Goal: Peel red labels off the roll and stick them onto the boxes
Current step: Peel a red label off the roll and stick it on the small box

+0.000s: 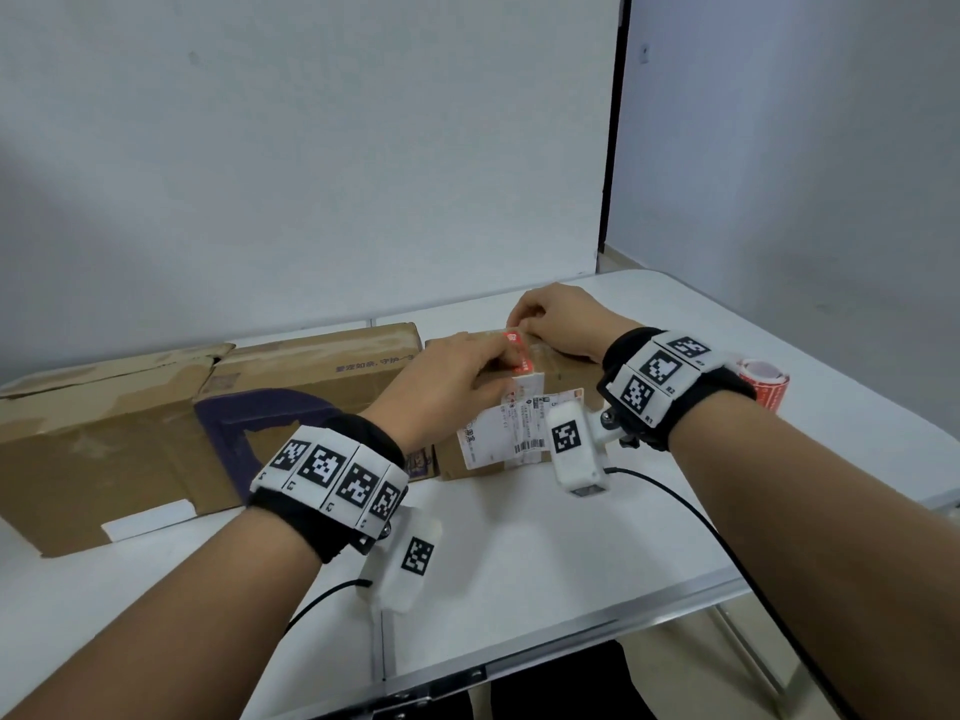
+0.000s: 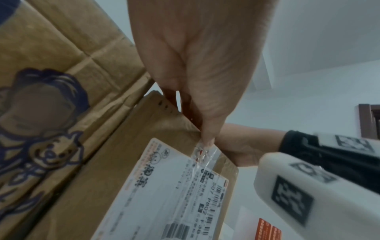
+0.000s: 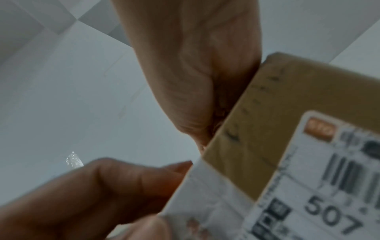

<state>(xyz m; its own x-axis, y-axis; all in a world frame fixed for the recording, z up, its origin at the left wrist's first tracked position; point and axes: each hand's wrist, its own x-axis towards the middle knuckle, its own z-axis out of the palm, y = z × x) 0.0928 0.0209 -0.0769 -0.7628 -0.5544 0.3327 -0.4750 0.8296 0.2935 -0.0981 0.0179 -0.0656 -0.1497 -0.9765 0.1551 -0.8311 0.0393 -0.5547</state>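
A small cardboard box [image 1: 569,374] with a white shipping label [image 1: 498,433] stands mid-table. A red label [image 1: 521,356] lies along its top. My left hand [image 1: 501,363] rests on the near part of the label with fingers laid flat, thumb against the box's front edge [image 2: 207,139]. The curled fingers of my right hand [image 1: 519,324] pinch the label's far end. In the wrist views the fingertips are hidden behind the small box [image 3: 277,97]. The roll of red labels [image 1: 763,384] stands on the table behind my right wrist.
A large, worn cardboard box [image 1: 130,444] with purple print lies touching the small box's left side. The white table [image 1: 519,563] has its front edge close below my forearms. A white wall stands behind, and wrist-camera cables trail over the table.
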